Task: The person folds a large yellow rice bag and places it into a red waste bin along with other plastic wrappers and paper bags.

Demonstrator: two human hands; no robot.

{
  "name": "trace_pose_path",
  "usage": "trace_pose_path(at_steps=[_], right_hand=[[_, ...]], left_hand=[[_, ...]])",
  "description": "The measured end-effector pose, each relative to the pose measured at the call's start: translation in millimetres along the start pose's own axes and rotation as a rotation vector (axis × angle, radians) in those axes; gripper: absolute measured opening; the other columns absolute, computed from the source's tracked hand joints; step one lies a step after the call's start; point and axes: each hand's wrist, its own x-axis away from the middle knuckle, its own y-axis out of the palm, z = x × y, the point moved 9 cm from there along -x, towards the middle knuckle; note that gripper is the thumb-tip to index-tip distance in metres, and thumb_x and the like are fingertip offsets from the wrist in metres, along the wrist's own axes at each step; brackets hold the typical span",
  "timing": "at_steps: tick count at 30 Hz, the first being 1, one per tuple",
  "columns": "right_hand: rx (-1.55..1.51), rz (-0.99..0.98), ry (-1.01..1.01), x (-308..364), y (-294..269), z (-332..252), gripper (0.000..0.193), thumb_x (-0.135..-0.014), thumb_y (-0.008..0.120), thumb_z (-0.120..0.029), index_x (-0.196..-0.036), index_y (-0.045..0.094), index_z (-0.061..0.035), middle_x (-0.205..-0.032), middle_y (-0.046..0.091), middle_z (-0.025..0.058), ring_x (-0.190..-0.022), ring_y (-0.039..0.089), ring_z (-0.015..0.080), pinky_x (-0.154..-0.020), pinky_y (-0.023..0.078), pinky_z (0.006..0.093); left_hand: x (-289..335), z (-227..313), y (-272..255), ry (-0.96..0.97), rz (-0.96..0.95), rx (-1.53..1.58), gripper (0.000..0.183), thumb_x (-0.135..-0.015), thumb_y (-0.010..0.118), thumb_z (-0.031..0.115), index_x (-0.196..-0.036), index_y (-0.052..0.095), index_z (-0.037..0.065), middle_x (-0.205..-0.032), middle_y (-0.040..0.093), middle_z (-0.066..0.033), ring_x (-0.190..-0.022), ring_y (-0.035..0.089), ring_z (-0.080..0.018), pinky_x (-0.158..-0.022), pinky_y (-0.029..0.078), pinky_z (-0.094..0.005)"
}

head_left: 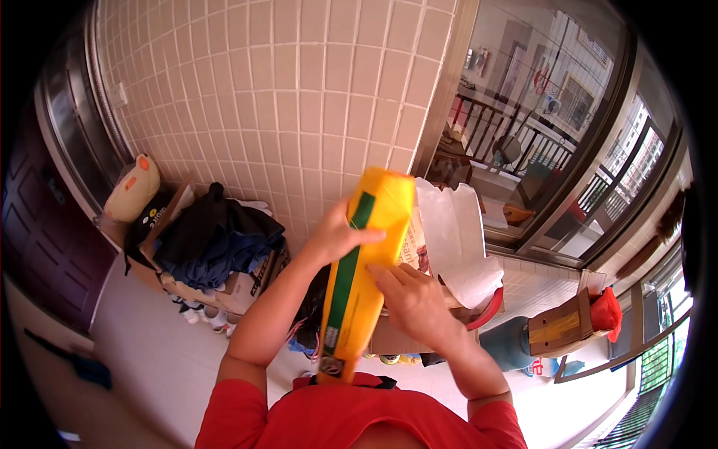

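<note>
A long yellow package (366, 280) with a green stripe down its left side stands tilted in front of my chest, its top pointing away from me. My left hand (334, 233) grips its upper left edge, the thumb lying across the yellow face and the other fingers hidden. Lower down on the right edge, my right hand (411, 298) is closed with bent fingers pressed against the package; part of its grip is out of sight. Whether the package is a box or a soft pack, I cannot tell.
Cardboard boxes (241, 290) heaped with dark clothes (217, 239) stand at the left by the tiled wall (299, 90). Behind the package, right, is a carton with white wrapping (456, 239). A blue-grey container (506, 344) and a brown box (557, 329) sit farther right.
</note>
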Motion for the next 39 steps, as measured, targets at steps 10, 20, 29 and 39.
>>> trace_pose_path(at_steps=[10,20,29,39], right_hand=[[-1.087,0.388,0.522,52,53,48,0.07,-0.086,0.067,-0.012,-0.142,0.029,0.0014,-0.139,0.04,0.0177,-0.125,0.044,0.0269,-0.099,0.042,0.0358],[-1.304,0.213,0.813,51,89,50,0.031,-0.091,0.064,-0.011,-0.117,0.056,0.0031,-0.101,0.065,0.007,-0.087,0.06,0.0122,-0.077,0.049,0.0247],[-1.357,0.368,0.889,33,57,77,0.03,-0.09,0.064,-0.012,-0.114,0.058,0.0036,-0.099,0.066,0.0087,-0.084,0.063,0.0138,-0.073,0.051,0.025],[-1.382,0.307,0.881,35,68,72,0.028,-0.09,0.064,-0.012,-0.112,0.059,0.0043,-0.097,0.067,0.0084,-0.082,0.063,0.013,-0.071,0.05,0.0251]], left_hand=[[-7,7,-36,0.185,0.179,0.292,0.044,-0.074,0.076,0.005,-0.113,0.055,0.002,-0.104,0.063,-0.0071,-0.096,0.061,-0.0175,-0.085,0.049,-0.0303],[20,15,-50,0.473,0.568,0.14,0.066,-0.094,0.053,0.046,-0.139,0.028,0.004,-0.111,0.055,-0.0084,-0.096,0.059,-0.0162,-0.079,0.05,-0.027],[73,2,-5,0.818,0.562,-0.293,0.006,-0.094,0.056,0.007,-0.093,0.055,0.001,-0.086,0.059,-0.0065,-0.076,0.057,-0.0125,-0.068,0.047,-0.0247],[58,40,-28,0.563,0.302,-0.462,0.01,-0.078,0.072,0.0,-0.079,0.062,0.001,-0.071,0.063,-0.0028,-0.062,0.059,-0.008,-0.057,0.045,-0.0197]])
